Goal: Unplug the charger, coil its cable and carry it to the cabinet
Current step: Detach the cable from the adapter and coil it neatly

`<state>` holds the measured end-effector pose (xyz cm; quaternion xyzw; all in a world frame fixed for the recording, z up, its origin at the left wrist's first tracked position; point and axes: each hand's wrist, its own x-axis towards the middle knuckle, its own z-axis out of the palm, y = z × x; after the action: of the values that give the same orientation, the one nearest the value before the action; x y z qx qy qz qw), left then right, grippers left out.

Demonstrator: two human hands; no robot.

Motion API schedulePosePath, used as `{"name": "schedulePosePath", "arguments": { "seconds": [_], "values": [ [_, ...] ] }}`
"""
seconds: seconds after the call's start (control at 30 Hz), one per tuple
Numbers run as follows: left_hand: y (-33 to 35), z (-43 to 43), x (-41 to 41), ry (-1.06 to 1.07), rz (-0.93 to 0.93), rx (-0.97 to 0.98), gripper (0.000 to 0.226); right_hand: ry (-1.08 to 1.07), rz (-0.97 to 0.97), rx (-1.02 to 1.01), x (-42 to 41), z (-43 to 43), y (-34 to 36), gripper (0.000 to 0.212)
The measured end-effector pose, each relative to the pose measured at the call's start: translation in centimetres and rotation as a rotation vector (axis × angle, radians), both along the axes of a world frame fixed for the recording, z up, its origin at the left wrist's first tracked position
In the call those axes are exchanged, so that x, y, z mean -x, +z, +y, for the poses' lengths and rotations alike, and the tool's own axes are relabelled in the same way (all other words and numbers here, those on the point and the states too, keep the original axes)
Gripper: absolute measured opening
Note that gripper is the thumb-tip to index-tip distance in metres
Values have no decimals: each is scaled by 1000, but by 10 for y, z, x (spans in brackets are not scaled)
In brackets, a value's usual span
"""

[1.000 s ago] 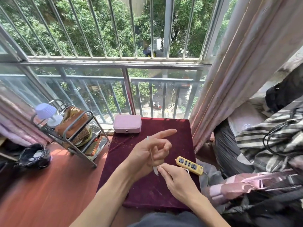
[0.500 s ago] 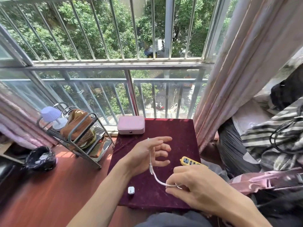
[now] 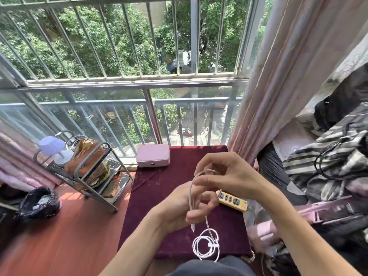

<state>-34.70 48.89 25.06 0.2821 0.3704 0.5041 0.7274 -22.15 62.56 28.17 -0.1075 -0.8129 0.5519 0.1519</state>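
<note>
At the far left a metal rack (image 3: 93, 177) stands on the red floor (image 3: 69, 232), carrying a small lilac lamp (image 3: 52, 144) and a brown bag (image 3: 85, 158), with a black bin bag (image 3: 39, 203) in front of it. A pink box (image 3: 153, 155) sits at the back left corner of the worktop (image 3: 159, 196), which is covered in dark red cloth. My left forearm comes in from the lower left and my left hand (image 3: 179, 208) hangs above the middle of the worktop, its fingers (image 3: 209, 199) curled inward and my thumb pressed in beneath them, so they grip the white charger cable (image 3: 190, 196). The cable climbs from that grip in an arc to my right hand (image 3: 235, 174), its plug end pokes out below my left thumb, and another strand drops to a few loose loops at the near edge of the worktop; I cannot tell whether those loops hang or rest there. My right hand is held higher and further back, wrist bent, with curled fingers (image 3: 203, 181) pinching the top of the arc. Just under my right wrist a yellow power strip (image 3: 233, 201) lies at the right edge of the worktop. Further right hangs a pale pink curtain (image 3: 288, 76), and past it lies striped fabric (image 3: 328, 162) with a black cord (image 3: 326, 156) on top.
</note>
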Motion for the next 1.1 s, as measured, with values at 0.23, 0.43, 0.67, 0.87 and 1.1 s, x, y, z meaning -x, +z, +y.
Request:
{"name": "schedulePosePath", "arguments": {
  "seconds": [0.23, 0.43, 0.67, 0.87, 1.1],
  "values": [
    [0, 2, -5, -29, -307, 93, 87, -51, -5, 61, -7, 12, -13, 10],
    [14, 3, -12, -100, -198, 19, 78, -33, 12, 189, -4, 15, -13, 15],
    [39, 4, -12, -66, -294, -94, 37, -136, 220, 432, 2, 5, -25, 19],
    [98, 34, 18, -79, -301, -317, 29, -283, 391, 394, 22, 12, 0, 30],
    [118, 55, 22, 78, -149, -379, 25, -272, 304, 250, 57, 27, 7, 44]
  ]
}}
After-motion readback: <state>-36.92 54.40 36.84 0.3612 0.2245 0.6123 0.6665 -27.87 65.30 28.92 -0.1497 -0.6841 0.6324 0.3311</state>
